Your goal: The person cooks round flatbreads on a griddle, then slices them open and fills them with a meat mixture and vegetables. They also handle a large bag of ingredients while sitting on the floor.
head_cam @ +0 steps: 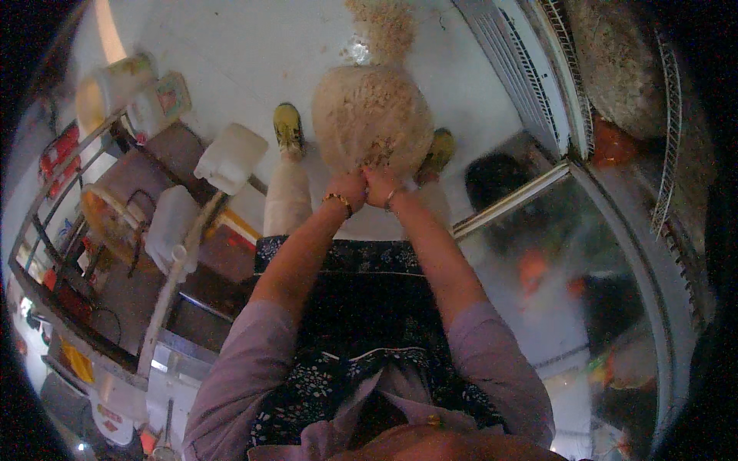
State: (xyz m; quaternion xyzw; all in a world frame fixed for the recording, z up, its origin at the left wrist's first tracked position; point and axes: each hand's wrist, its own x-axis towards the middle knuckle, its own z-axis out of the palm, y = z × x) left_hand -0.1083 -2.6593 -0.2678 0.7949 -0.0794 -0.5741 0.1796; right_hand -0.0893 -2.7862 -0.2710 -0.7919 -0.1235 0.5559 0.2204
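Note:
My left hand and my right hand are close together, both closed on the near edge of a rounded tan sack. It lies on the pale floor between my shoes and looks like soft cloth or woven material, though blur hides the detail. Brown crumbs stick to its upper face, with a thicker patch just beyond my fingers. Past its far side, a heap of loose tan crumbly material is spread on the floor. A shiny clear scrap sits at the heap's edge.
A white plastic jug stands left of my leg, near a metal-framed rack holding another jug. Buckets stand farther left. To the right are a glass-panelled cabinet and a dark round object.

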